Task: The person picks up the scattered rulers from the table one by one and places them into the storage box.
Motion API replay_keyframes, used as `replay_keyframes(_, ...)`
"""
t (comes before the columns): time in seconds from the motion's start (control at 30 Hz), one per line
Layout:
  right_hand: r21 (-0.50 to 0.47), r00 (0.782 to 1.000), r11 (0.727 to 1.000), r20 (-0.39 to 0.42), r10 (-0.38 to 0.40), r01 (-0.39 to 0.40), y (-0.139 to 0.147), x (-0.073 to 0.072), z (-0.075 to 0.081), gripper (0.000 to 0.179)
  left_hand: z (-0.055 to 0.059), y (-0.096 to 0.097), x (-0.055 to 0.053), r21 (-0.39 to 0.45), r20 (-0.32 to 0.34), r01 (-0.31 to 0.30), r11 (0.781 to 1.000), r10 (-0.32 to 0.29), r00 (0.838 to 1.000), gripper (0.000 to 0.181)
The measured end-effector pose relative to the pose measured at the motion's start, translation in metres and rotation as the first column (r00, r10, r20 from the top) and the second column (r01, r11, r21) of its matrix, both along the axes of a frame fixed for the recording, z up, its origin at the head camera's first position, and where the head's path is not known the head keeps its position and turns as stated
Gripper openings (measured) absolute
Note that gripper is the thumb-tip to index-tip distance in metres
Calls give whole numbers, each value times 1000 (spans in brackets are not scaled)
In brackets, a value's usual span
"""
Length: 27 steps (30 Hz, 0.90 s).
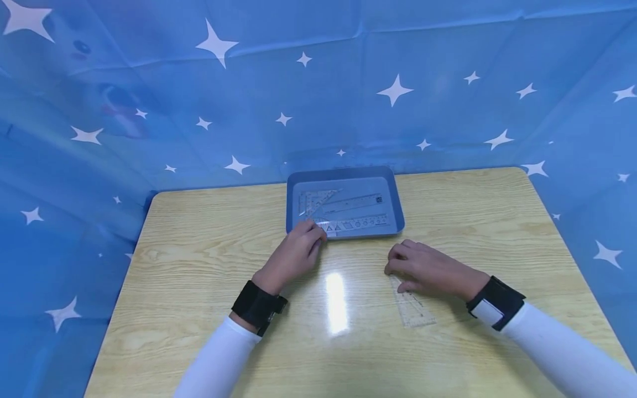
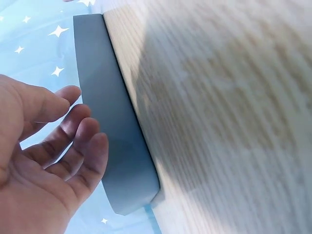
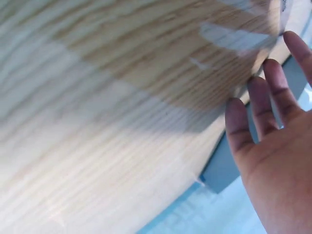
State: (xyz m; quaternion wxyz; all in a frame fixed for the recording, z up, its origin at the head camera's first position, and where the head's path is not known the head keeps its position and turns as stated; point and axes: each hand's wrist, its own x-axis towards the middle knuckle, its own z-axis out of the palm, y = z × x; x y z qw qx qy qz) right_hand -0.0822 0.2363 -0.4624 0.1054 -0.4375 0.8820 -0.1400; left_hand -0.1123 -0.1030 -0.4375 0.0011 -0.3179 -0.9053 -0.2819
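Note:
My left hand (image 1: 297, 247) is at the front left of a blue-grey tray (image 1: 395, 202), its fingertips over the rim beside a clear ruler with cut-out shapes (image 1: 355, 223). The left wrist view shows those fingers loosely bent beside the tray's outer wall (image 2: 114, 122), with nothing visible between them. On the table, a clear triangular set square (image 1: 415, 310) lies under my right hand (image 1: 430, 269). The thumb is over its face and the other fingers reach its narrow end. In the right wrist view the right fingers (image 3: 261, 107) are fairly straight, tips down at a clear edge.
Inside the tray lie another clear set square (image 1: 312, 203) and a clear ruler with a dark square mark (image 1: 353, 203). The wood-grain table (image 1: 199, 265) carries a bright reflection between the hands. A blue cloth with white stars (image 1: 343, 83) hangs behind it.

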Motion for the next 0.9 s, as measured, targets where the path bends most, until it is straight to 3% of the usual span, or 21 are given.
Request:
replay_keyframes(0.23,-30,998,999,54,-38,39,-1,-1,-3,26,-6,-5,15,-11,6,-5,1000,6,1000,17)
replay_keyframes(0.5,-9,992,999,117,-38,39,5,4,4,68,-10,-8,20,-10,18,-8,1000,9,1000,16)
replay_keyframes(0.7,26,994,999,111,-26,23,4,3,3,54,-15,-8,24,3,21,-4,1000,4,1000,16)
replay_keyframes(0.9,-8,995,999,93,-45,45,-3,2,-1,42,-20,-7,27,15,49,-1,1000,1,999,17)
